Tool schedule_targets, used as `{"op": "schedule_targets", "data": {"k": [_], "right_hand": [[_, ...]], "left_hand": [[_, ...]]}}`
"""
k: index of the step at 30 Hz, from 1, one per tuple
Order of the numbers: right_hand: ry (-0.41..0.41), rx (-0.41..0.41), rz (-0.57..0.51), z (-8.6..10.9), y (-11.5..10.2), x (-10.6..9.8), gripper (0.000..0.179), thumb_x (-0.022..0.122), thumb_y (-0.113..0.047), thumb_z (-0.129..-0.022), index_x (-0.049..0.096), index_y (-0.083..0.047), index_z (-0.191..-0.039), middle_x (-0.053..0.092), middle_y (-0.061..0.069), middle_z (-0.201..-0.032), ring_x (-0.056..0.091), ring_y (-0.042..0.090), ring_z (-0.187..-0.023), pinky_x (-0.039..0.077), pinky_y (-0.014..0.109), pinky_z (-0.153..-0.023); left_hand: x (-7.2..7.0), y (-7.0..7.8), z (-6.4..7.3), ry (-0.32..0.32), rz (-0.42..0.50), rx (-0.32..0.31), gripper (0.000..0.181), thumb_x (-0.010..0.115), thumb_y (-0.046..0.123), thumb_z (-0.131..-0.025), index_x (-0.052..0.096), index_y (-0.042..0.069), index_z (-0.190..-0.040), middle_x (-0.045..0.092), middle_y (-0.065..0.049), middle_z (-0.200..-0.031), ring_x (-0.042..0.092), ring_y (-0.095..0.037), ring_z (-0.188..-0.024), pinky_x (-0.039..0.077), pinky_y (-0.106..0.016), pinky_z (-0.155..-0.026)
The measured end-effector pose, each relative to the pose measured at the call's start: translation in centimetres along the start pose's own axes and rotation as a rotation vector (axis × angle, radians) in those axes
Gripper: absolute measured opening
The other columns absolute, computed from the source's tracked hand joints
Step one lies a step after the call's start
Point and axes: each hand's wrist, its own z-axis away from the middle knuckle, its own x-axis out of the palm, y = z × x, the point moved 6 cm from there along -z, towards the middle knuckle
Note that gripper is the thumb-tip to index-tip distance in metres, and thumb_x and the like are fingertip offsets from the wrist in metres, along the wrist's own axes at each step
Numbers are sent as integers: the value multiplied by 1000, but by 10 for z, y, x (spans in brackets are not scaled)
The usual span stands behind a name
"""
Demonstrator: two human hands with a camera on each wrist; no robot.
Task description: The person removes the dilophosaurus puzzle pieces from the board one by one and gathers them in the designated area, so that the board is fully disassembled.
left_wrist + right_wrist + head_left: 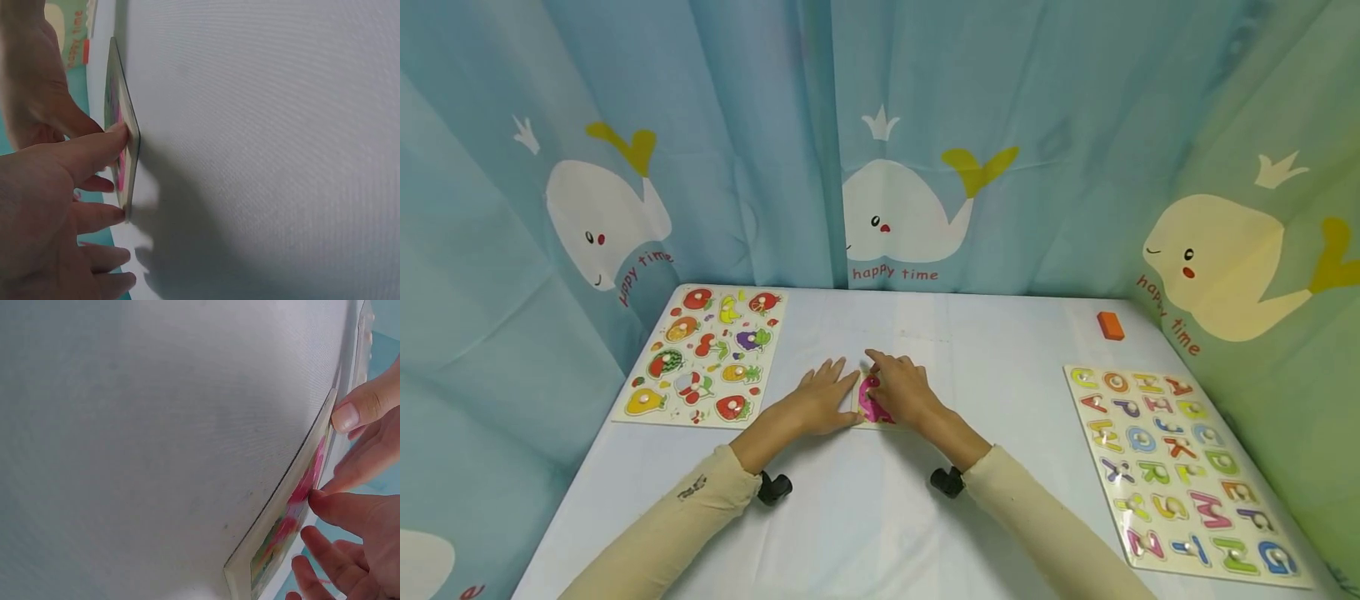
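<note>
A small flat puzzle board (240,576) with a pink animal picture (871,403) lies on the white table between the two hands. At its left side, my left hand (822,403) rests with fingers spread, its thumb on the near corner and its index fingertip at the edge. My right hand (907,393) reaches over the board from the right and covers part of the picture. In the right wrist view, the right thumb (325,501) touches the pink surface, while the other fingers extend loosely past the far side.
A fruit puzzle board (707,358) lies at the back left of the table (850,517). On the right is an alphabet puzzle board (1187,475), with an orange block (1110,326) behind it. A blue curtain (760,167) with whales surrounds the table.
</note>
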Motion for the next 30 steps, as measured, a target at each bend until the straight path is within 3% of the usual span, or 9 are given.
{"op": "schedule_targets", "data": {"k": [12, 19, 25, 30], "right_hand": [[42, -81, 166, 6, -8, -3, 63, 76, -16, -98, 52, -10, -156, 73, 11, -134, 63, 36, -127, 50, 55, -99], [-3, -80, 145, 4, -10, -1, 65, 76, -15, -98, 50, -7, -157, 69, 13, -141, 61, 36, -128, 50, 57, -104], [-11, -68, 134, 0, -9, 1, 62, 78, -15, -96, 54, -5, -152, 70, 16, -135, 60, 38, -128, 50, 57, -100], [-70, -27, 120, -6, -9, 1, 62, 77, -14, -97, 53, -5, -153, 67, 16, -139, 56, 37, -134, 47, 57, -103]], "left_hand": [[1, 0, -1, -16, -38, -24, 82, 69, 46, -101, 34, 10, -166, 24, -22, -173, 21, -40, -161, 13, -60, -130], [1, 0, -1, -16, -57, -33, 82, 70, 46, -101, 35, 9, -165, 25, -23, -172, 23, -41, -160, 15, -61, -129], [1, 2, -2, -23, -87, -46, 82, 70, 46, -101, 36, 9, -165, 26, -22, -172, 24, -41, -160, 17, -59, -130], [0, 5, -4, -34, -118, -60, 83, 70, 46, -100, 35, 9, -165, 26, -22, -172, 25, -40, -160, 18, -57, -130]]}}
